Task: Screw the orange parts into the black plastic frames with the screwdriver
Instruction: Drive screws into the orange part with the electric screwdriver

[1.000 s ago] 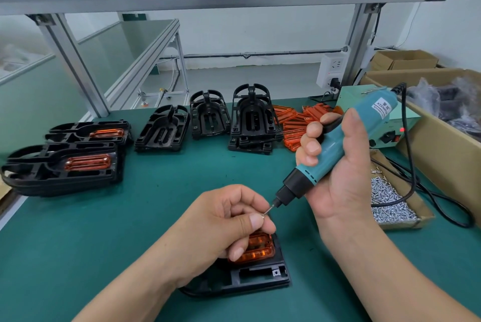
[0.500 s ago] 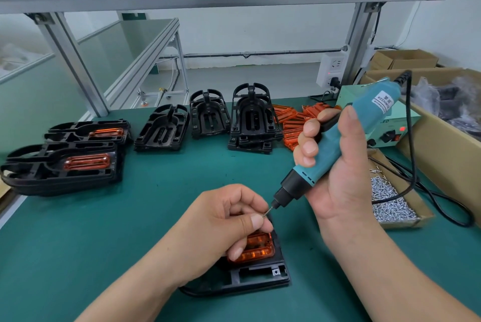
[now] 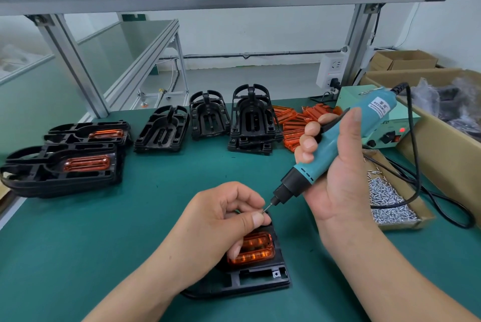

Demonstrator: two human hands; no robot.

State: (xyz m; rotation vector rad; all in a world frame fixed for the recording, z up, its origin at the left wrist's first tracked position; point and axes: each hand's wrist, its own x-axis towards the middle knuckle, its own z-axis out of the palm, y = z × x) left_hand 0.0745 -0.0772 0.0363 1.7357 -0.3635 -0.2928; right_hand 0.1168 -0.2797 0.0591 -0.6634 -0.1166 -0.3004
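Orange part (image 3: 253,250) sat in its black frame (image 3: 260,280) near the front edge of the bench (image 3: 104,243). The left hand (image 3: 221,220) pinched what looked like a screw (image 3: 263,212) onto the screwdriver (image 3: 335,144), gripped by the right hand (image 3: 338,181). Next it needed aiming at a hole.

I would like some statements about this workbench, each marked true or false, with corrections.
1. The right hand grips the teal electric screwdriver. True.
2. The left hand lies flat with straight fingers. False: its curled fingers pinch at the screwdriver's metal bit, above the black plastic frame.
3. A translucent orange part sits in that frame. True.
4. The cardboard tray of silver screws stands at the left. False: it stands at the right, beside the right hand.
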